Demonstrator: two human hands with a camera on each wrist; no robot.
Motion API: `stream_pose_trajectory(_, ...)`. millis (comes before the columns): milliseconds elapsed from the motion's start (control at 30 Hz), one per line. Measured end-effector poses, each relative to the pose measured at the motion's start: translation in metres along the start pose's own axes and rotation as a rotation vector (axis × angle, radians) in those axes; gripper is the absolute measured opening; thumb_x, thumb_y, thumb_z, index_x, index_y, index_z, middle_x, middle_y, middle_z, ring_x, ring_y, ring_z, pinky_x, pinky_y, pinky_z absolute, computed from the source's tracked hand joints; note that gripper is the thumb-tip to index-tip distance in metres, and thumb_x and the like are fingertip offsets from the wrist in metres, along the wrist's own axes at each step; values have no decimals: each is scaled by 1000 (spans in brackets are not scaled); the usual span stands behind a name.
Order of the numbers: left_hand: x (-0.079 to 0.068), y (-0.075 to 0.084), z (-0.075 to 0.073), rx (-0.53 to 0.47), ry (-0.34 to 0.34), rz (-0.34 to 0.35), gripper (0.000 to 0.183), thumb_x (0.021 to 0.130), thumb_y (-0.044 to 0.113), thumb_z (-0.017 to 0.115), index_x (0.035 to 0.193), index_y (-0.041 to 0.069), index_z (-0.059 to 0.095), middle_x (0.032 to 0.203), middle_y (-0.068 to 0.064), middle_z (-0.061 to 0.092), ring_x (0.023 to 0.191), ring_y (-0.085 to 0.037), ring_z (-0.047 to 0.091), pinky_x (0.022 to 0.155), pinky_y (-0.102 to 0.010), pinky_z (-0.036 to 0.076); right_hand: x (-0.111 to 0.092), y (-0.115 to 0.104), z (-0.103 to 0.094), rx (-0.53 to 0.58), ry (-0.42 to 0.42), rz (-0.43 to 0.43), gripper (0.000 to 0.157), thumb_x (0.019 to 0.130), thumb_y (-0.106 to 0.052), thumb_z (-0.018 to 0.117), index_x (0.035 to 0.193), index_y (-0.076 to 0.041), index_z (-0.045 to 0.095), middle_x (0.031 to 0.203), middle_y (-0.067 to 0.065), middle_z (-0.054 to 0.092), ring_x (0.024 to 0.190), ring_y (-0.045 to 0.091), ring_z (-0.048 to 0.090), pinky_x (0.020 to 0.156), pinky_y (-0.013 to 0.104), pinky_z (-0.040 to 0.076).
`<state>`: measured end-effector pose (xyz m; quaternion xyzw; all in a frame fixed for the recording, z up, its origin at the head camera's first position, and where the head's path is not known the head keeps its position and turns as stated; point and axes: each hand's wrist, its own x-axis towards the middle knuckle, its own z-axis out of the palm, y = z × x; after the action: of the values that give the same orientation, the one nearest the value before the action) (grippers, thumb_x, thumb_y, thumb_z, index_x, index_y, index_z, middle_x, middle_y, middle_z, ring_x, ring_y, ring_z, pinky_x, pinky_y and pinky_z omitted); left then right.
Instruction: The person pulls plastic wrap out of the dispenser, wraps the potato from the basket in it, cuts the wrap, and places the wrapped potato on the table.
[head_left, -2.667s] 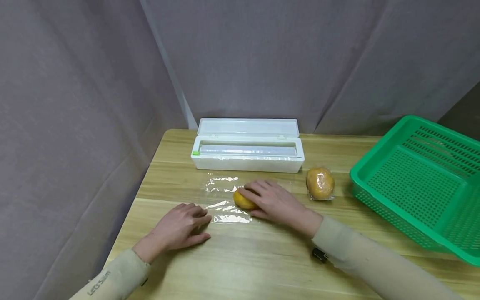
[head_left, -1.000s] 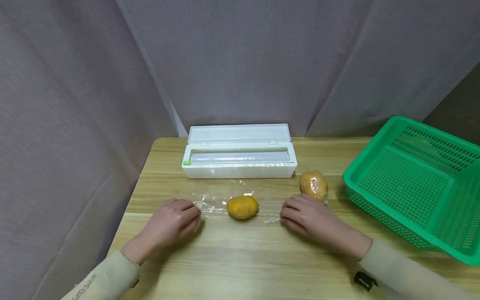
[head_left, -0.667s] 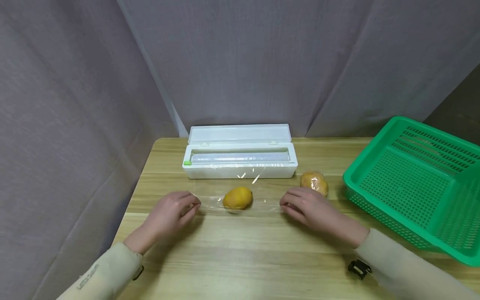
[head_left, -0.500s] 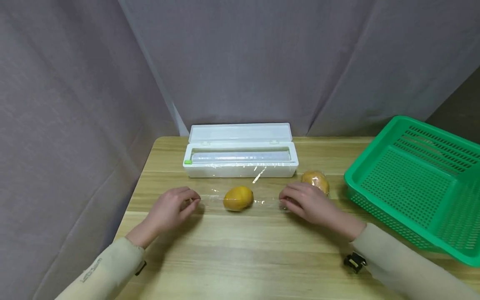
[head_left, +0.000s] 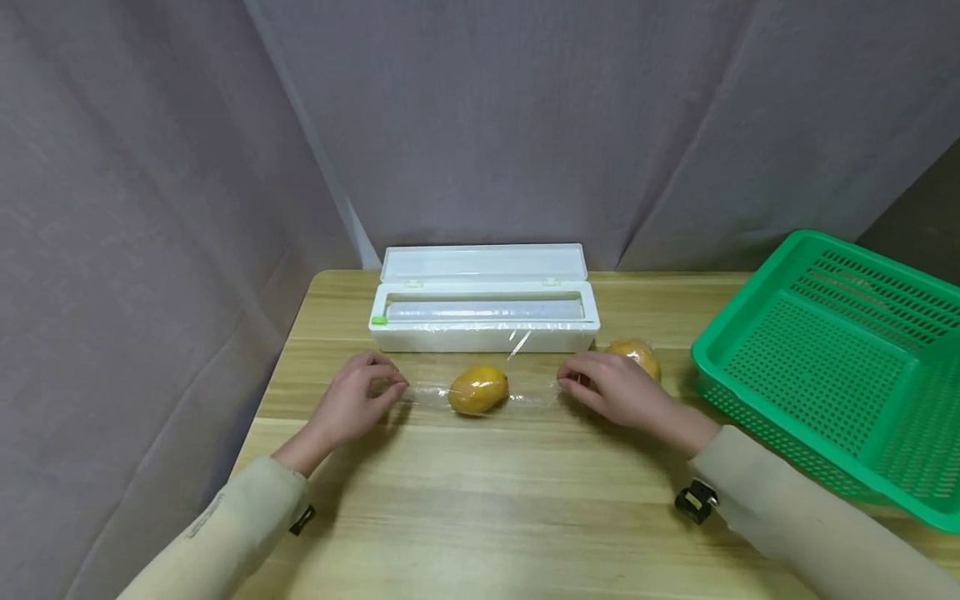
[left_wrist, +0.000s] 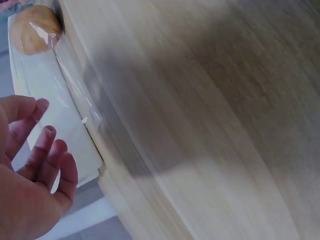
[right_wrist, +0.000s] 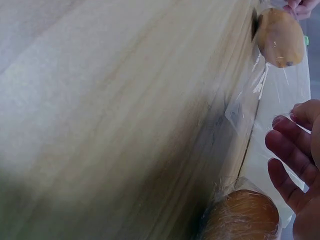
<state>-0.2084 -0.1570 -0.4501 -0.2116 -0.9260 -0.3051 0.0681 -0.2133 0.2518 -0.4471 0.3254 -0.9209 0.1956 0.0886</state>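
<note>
A yellow mango (head_left: 477,392) lies mid-table in the head view, with clear cling film (head_left: 532,395) stretched over it from side to side. My left hand (head_left: 358,400) pinches the film's left end between thumb and fingertips. At the right end, my right hand (head_left: 611,390) pinches the film the same way, its thumb and index tip meeting in the right wrist view. Behind that hand sits a second, film-wrapped mango (head_left: 636,357), partly hidden; the right wrist view shows its crinkled wrap. Through the film, the first mango (left_wrist: 36,30) also appears in the left wrist view.
A white cling film dispenser (head_left: 483,340) stands behind the mango, lid raised, a roll inside and a green slider at its left end. To the right is a green perforated plastic basket (head_left: 787,433). A grey curtain (head_left: 480,125) hangs behind the wooden table (head_left: 480,517).
My right hand left the mango and took the film's right end. Both hands then raised the near edge and drew it away from me over the mango, which turned slightly.
</note>
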Motion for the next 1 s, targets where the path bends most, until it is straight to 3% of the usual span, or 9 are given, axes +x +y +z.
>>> stream_pose_trajectory(100,0,2,2,29,27,-7,13,97,12,79,109,9,81,112,-8,70,111,-32,64,98,-55,53,2,1,1,3,-10,8,4,98,-15,78,102,-13,76,97,-2,76,88,15,72,75,41,62)
stream_pose_trajectory(200,-3,7,5,109,104,54,28,94,12,81,121,6,77,117,-12,69,111,-35,64,98,-56,53,5,1,2,16,-25,18,4,100,-18,76,102,-14,76,94,-5,75,85,11,69,73,39,60)
stream_pose_trajectory(333,-11,22,13,270,189,276,39,91,19,81,128,8,72,126,-15,67,115,-36,64,99,-56,51,8,0,2,68,-51,45,6,102,-19,74,102,-14,77,89,-9,72,79,6,63,70,34,57)
stream_pose_trajectory(433,-15,36,22,370,159,460,46,93,32,77,133,11,70,131,-13,68,119,-33,65,101,-54,51,10,0,0,113,-63,68,6,102,-17,73,102,-12,77,87,-10,70,77,5,60,69,32,56)
stream_pose_trajectory(500,-14,43,29,396,109,516,52,95,40,76,138,13,67,134,-10,68,122,-31,64,105,-52,50,11,0,-1,134,-65,74,6,102,-16,73,102,-12,77,86,-10,70,77,5,60,70,31,56)
stream_pose_trajectory(567,-11,48,36,397,66,514,56,97,44,76,143,14,65,136,-8,68,124,-29,63,107,-50,48,11,0,-1,140,-65,74,5,102,-15,73,102,-12,77,86,-10,70,77,5,61,70,31,56)
stream_pose_trajectory(700,-5,49,43,331,11,416,56,98,45,78,143,14,66,135,-4,69,125,-25,63,110,-47,47,12,0,-1,139,-64,70,4,102,-14,73,102,-14,77,86,-11,69,78,5,60,70,31,55)
stream_pose_trajectory(833,-1,46,45,244,-2,347,50,98,41,79,138,13,71,131,-4,72,123,-26,65,110,-48,48,11,-1,-2,142,-58,72,4,102,-13,73,100,-15,76,83,-12,67,76,5,59,68,30,54)
stream_pose_trajectory(1000,4,45,47,170,8,314,45,98,39,79,134,13,73,128,-5,74,121,-27,67,107,-50,51,9,0,-5,141,-55,72,4,101,-12,73,100,-15,76,84,-12,67,76,5,59,69,30,54)
